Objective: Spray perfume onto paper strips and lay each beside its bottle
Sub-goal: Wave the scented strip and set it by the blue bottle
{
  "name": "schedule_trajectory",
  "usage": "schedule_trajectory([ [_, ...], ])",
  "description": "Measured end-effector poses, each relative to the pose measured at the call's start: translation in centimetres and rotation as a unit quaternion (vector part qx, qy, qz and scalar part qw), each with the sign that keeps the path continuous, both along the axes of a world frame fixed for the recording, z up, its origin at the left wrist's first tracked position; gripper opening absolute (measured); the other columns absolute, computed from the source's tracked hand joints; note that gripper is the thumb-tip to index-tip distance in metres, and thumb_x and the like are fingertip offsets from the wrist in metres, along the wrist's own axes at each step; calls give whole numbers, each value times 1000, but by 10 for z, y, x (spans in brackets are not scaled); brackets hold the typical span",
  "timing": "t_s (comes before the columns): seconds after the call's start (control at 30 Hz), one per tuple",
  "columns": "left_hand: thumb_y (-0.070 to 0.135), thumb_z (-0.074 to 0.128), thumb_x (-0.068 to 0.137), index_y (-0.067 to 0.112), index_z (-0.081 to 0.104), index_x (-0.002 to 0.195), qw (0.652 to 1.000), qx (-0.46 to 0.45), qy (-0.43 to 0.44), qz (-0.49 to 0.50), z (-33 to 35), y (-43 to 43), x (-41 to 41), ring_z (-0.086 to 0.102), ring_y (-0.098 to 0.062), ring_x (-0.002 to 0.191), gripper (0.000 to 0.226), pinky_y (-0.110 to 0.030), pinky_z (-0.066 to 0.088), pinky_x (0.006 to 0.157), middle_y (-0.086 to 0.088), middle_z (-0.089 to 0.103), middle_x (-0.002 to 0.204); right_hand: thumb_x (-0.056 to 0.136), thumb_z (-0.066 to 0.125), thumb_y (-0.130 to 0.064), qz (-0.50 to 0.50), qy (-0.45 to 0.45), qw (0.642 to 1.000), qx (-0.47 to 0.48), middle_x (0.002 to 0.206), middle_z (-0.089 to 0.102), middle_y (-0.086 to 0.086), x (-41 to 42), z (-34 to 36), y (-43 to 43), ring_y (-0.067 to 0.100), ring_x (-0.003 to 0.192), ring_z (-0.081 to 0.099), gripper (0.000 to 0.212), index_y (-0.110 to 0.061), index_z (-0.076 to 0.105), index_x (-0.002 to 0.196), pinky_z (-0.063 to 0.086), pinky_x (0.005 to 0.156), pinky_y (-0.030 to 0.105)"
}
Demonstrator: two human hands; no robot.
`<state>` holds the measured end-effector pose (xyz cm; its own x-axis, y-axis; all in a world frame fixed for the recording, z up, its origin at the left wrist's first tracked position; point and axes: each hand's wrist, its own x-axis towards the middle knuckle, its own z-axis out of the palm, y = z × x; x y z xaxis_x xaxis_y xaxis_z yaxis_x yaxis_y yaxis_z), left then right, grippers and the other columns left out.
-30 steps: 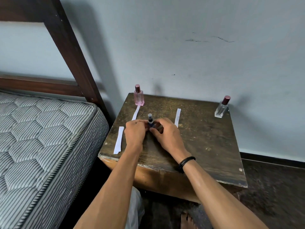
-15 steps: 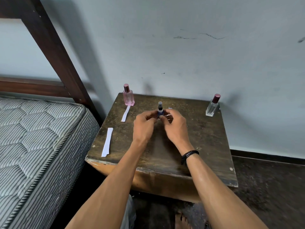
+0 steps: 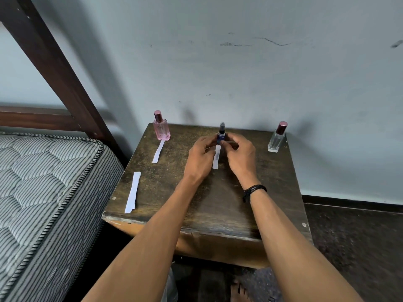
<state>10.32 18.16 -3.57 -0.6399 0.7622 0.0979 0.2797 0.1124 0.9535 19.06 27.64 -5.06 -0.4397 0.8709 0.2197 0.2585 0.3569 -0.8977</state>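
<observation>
while both hands close round the small dark blue bottle (image 3: 221, 136) near the back middle of the wooden table (image 3: 218, 203), i count the task as about two thirds along; my left hand (image 3: 199, 156) and right hand (image 3: 241, 154) pinch it from either side with fingertips, and whether it stands on the wood or is held just above i cannot tell; a paper strip (image 3: 216, 156) lies between the hands, just in front of that bottle, so i judge this pairing nearly settled; the pink bottle (image 3: 161, 127) at the back left already has its own strip (image 3: 158, 151) touching its base; the clear bottle (image 3: 277, 138) at the back right stands capped with no strip beside it; that one is left, and spare strips (image 3: 133, 192) wait near the left edge; there is a faint mark on the pink bottle, too small to read; no other writing shows.
</observation>
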Motion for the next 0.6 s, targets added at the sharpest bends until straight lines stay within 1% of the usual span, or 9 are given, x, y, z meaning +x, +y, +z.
schedule_trajectory([
  [0.03,3,54,95,15,66,131,1000,2,1,-1,0,2,-1,62,-8,115,40,-27,49,102,3,64,123,93,75,-15,0,-1,1000,1,117,75,-1,-1,1,2,10,104,67,30,-14,75,122,42,82,0],
  [0.07,4,55,95,16,66,131,1000,3,3,-1,-1,3,-2,62,-8,114,40,-27,49,101,3,64,123,93,75,-15,0,-2,1000,3,117,74,-1,-3,1,4,10,104,67,30,-14,75,123,45,85,4],
  [0.13,6,55,95,19,66,130,1000,0,4,-3,-2,5,-4,62,-9,114,39,-26,49,100,4,64,121,93,75,-17,1,-8,1000,3,117,75,-1,-4,1,5,11,105,68,30,-15,75,123,51,92,18],
  [0.2,7,55,95,18,66,131,1000,-5,4,-4,-5,7,-7,62,-9,115,39,-25,48,101,3,64,122,93,75,-18,1,-14,1000,-3,117,75,-1,-6,1,6,12,105,68,29,-17,76,122,53,95,26],
  [0.33,8,56,96,18,64,134,1000,-16,10,-8,-7,8,-8,61,-10,116,40,-26,47,102,2,63,124,94,74,-18,6,-17,1000,-22,116,76,-4,-6,1,9,12,106,69,27,-21,77,120,55,97,31],
  [0.47,11,56,95,22,65,133,999,-24,21,-6,-8,10,-8,61,-14,117,41,-35,48,105,2,63,122,94,74,-18,6,-23,999,-31,116,76,-5,-7,-1,10,10,106,69,27,-23,77,120,56,98,34],
  [0.6,10,55,94,22,65,133,999,-25,22,-7,-7,9,-7,62,-14,116,42,-39,49,105,1,63,121,94,73,-16,9,-25,999,-35,115,76,-5,-7,-1,11,11,106,69,27,-22,76,121,56,99,36],
])
